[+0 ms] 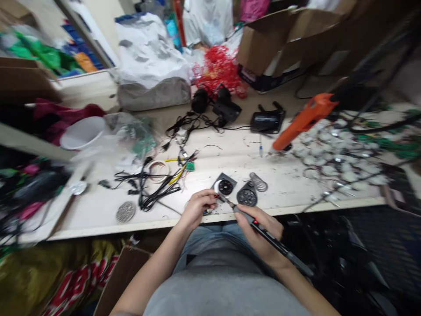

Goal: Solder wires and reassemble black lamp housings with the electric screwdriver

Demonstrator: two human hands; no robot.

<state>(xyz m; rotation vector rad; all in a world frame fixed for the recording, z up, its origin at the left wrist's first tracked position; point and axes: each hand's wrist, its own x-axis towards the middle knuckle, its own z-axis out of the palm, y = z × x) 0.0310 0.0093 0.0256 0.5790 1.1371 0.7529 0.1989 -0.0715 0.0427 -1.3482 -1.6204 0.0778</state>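
My right hand (261, 232) is closed around a slim black soldering iron (279, 245), its tip pointing left toward my left hand. My left hand (197, 208) is pinched shut at the table's front edge on a small part that I cannot make out, right where the iron's tip (221, 198) meets it. Just beyond my hands lie a dark square speaker part (225, 186), a round black grille (247, 196) and a metal coil (259, 182).
An orange glue gun (304, 120) rests to the right beside several small white round parts (332, 153). Black cables (154, 186) and a tape roll (158, 170) lie left. Black gadgets (267, 120), red mesh (219, 70), a white bowl (82, 131) and cardboard boxes (263, 39) stand further back.
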